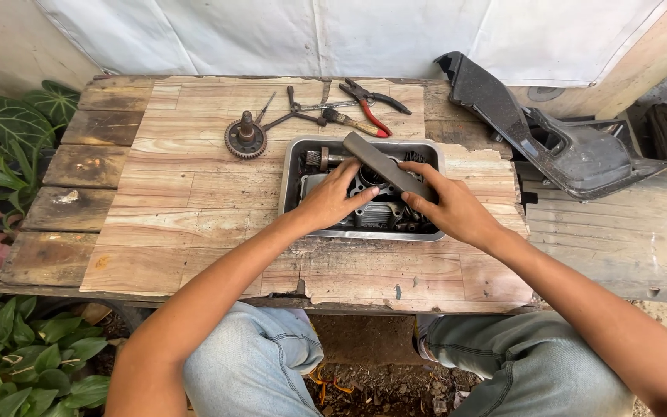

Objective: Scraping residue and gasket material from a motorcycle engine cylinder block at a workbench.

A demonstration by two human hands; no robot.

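Right hand (448,207), centre of frame: fingers closed around long flat grey bar (388,166), held slanting over tray. Left hand (334,197): fingers spread, pressing on grey metal engine part (378,212) beneath the bar. Container: 1 rectangular steel tray (293,166) on wooden plank table (194,193), holding engine part and small gear shaft (319,159). Upper centre: red-handled pliers (370,103), toothed gear (245,139).

Both forearms are bare from above the elbow down, with no sleeves, watch, rings or gloves showing. The left hand (332,202) and right hand (451,210) are uncovered, nails short. The legs wear light blue, faded denim jeans with creased folds at the knees and visible seams
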